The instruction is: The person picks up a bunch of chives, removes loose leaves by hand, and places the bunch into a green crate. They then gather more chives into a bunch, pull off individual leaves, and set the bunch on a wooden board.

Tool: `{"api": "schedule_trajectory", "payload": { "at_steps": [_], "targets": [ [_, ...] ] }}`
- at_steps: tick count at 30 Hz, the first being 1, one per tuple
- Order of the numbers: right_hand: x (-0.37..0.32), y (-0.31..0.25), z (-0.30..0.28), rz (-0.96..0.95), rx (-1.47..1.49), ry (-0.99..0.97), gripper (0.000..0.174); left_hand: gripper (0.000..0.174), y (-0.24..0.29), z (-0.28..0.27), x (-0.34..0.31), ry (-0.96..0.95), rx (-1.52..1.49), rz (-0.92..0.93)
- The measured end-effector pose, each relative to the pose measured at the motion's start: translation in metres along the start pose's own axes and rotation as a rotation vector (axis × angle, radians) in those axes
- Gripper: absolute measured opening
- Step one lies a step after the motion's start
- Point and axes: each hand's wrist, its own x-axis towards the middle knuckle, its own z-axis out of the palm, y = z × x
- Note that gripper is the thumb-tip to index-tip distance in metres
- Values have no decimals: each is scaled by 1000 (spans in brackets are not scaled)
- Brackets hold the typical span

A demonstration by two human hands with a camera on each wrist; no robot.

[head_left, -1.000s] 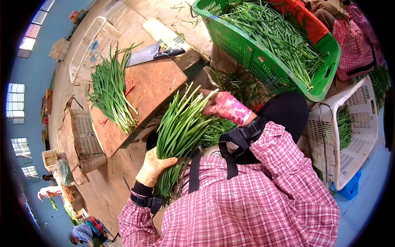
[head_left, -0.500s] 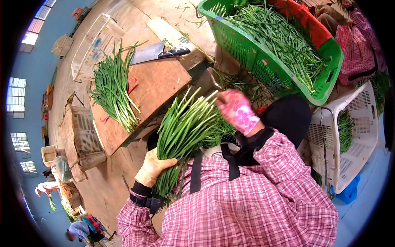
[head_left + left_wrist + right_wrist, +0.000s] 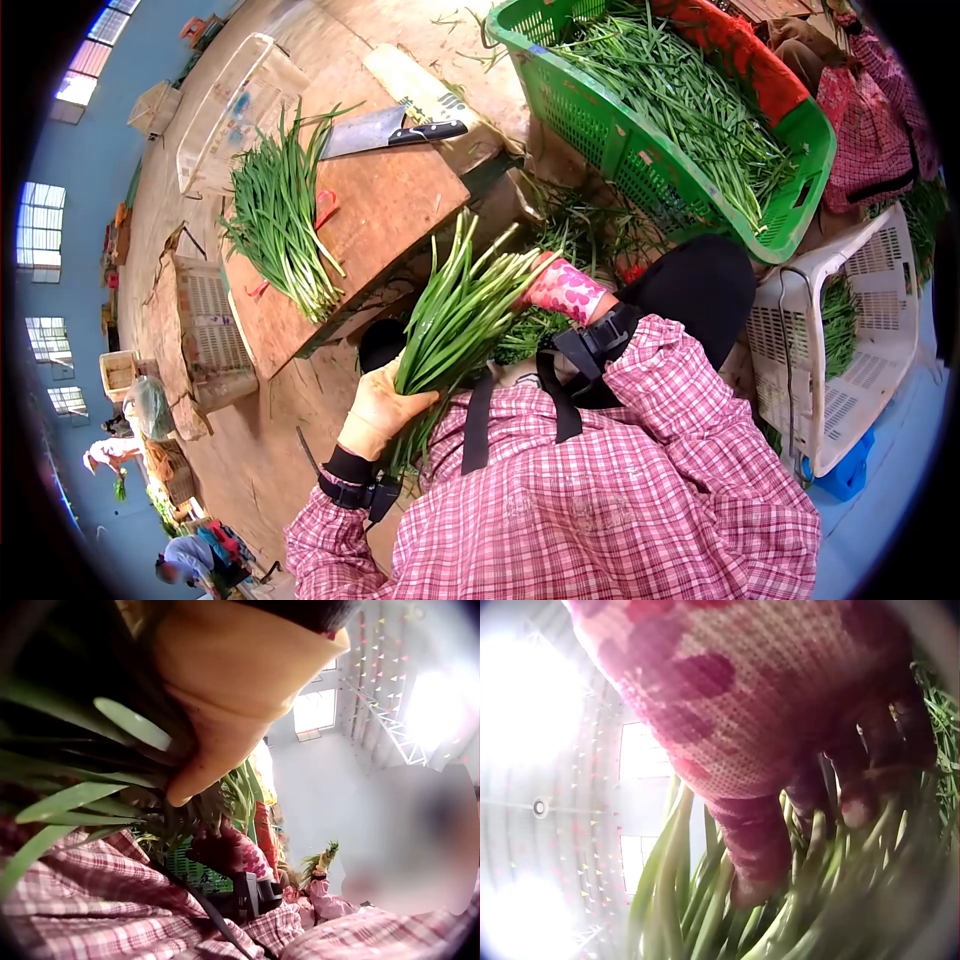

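My left hand (image 3: 385, 405), in a pale yellow glove, grips the leafy lower part of a bunch of garlic chives (image 3: 455, 325) in front of my chest; in the left wrist view its thumb (image 3: 202, 769) lies across the leaves. The pale stem ends point up and to the right. At those ends is my right hand (image 3: 567, 290), in a pink floral glove with bare fingertips. In the right wrist view its thumb and curled fingers (image 3: 855, 806) hold stems between them. A second chive bunch (image 3: 285, 220) lies on a wooden board, with a red tie beside it.
A cleaver (image 3: 385, 132) lies on the board (image 3: 400, 205). Ahead to the right stands a green crate (image 3: 640, 165) heaped with chives; a white crate (image 3: 800, 330) is at my right. Loose chives (image 3: 530, 335) lie on my lap. Other people (image 3: 205, 560) work at far left.
My right hand drew back from the stem ends, then returned to them. The bunch in my left hand has narrowed and tilted slightly to the right.
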Motion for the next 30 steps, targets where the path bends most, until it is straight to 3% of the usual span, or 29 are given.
{"api": "schedule_trajectory", "payload": {
  "at_steps": [1,2,4,6,7,9,11,13,14,17,19,21,22,23,25,27,28,30],
  "targets": [
    [0,7,11,72,171,-18,25,60,4,1,0,-3,30,6],
    [-8,5,9,-49,-4,2,28,64,6,1,0,-22,100,-12],
    [-10,3,15,-107,-466,104,25,65,13,4,0,-13,125,-5],
    [-11,10,27,2,-456,154,27,64,14,4,0,4,150,-2],
    [-14,15,32,42,-342,202,29,63,14,4,1,16,163,-2],
    [-11,9,18,311,-16,344,26,61,19,3,0,33,167,0],
    [-2,2,-24,761,430,515,20,61,31,-1,-7,49,150,-3],
    [7,-20,-65,887,242,818,18,62,26,-7,-14,40,102,-22],
    [10,-17,-68,625,209,883,33,65,26,-9,-17,46,80,-31],
    [9,-39,-55,579,82,360,44,68,15,-11,-18,26,58,1],
    [10,-42,-51,529,416,29,43,67,11,-11,-16,23,294,87],
    [10,-46,-43,598,671,-37,36,68,19,-11,-18,17,402,90],
    [7,-45,-42,527,705,68,29,68,15,-12,-19,21,375,101],
    [7,-53,-54,575,731,192,20,69,13,-14,-20,27,347,112],
    [0,5,-48,443,481,629,18,70,16,-18,-25,32,499,125],
    [6,3,-61,653,402,802,15,71,25,-23,-30,26,604,154],
    [4,1,-69,665,233,638,28,71,28,-23,-32,22,630,175],
    [14,-16,-71,695,507,541,41,73,27,-25,-34,4,647,220]
  ]
}}
